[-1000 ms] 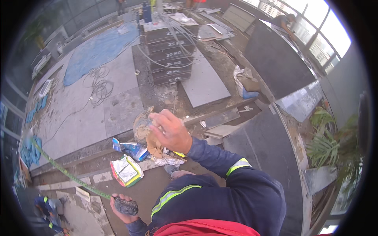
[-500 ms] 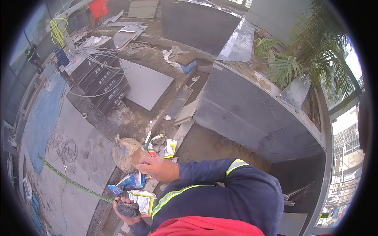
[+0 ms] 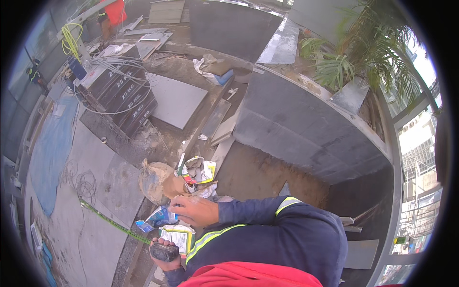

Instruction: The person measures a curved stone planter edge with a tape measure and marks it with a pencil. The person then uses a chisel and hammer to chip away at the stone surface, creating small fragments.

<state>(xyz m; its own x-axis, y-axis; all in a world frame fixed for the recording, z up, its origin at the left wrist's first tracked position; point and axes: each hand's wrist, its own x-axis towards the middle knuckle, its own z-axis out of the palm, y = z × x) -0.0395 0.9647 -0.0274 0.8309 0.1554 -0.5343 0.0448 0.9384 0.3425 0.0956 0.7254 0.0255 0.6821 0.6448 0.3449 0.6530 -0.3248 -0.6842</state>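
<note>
My left hand (image 3: 165,253) is closed round a dark, grimy tape measure (image 3: 164,251) at the bottom left. Its green blade (image 3: 114,224) runs out to the upper left above the grey slabs. My right hand (image 3: 197,211) is a little farther off, its fingers bent and drawn together. Whether something small is between them is hidden. Beside those fingers lies a crumpled blue packet (image 3: 160,216). A white and yellow bag (image 3: 178,236) sits between my two hands. Just beyond are a torn brownish plastic bag (image 3: 155,182) and an opened white, red and yellow bag (image 3: 198,170).
Dark blocks (image 3: 126,98) with coiled cable on top are stacked at the left. A pale slab (image 3: 177,99) lies beside them. A dark panelled wall (image 3: 306,129) curves along the right, with a palm (image 3: 373,62) behind it. Two people are far off at upper left.
The tape blade's far end has come closer, and less of it shows. My left hand has shifted slightly right. My right hand has moved slightly down, and a second distant person has come into view.
</note>
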